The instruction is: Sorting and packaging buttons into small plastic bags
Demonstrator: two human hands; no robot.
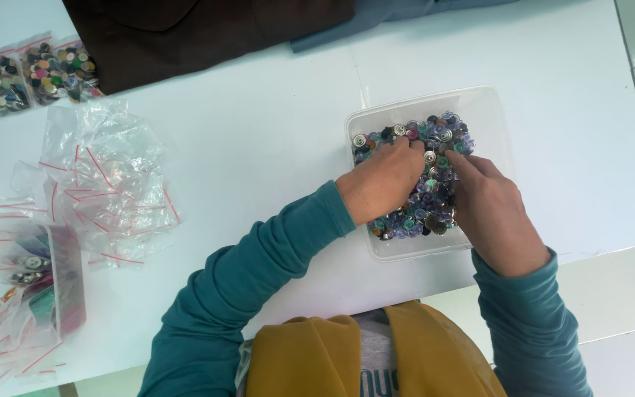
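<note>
**Sorting through a tub of mixed buttons**

Reaching into the clear plastic tub (488, 110), both hands work among a heap of buttons (435, 184) that fills its left part; the buttons are mostly purple, teal and silver-coloured. The left hand (380, 180) lies palm down on the heap, fingers bent and pressed into the buttons near the far edge of the pile; whether it pinches one cannot be told. The right hand (490, 206) rests on the heap's right flank, fingers held together and pointing inward toward the left hand, fingertips touching the buttons. The tub's walls appear to keep the loose pieces from scattering over the white table (259, 132).

Well to the left of the tub lies a loose pile of small clear zip bags (108, 176) with red seal strips. Beyond that pile, further from the tub, two filled bags of buttons (34, 73) lie side by side. A dark brown cloth (200, 33) lies beyond the tub, at the far table edge.
</note>
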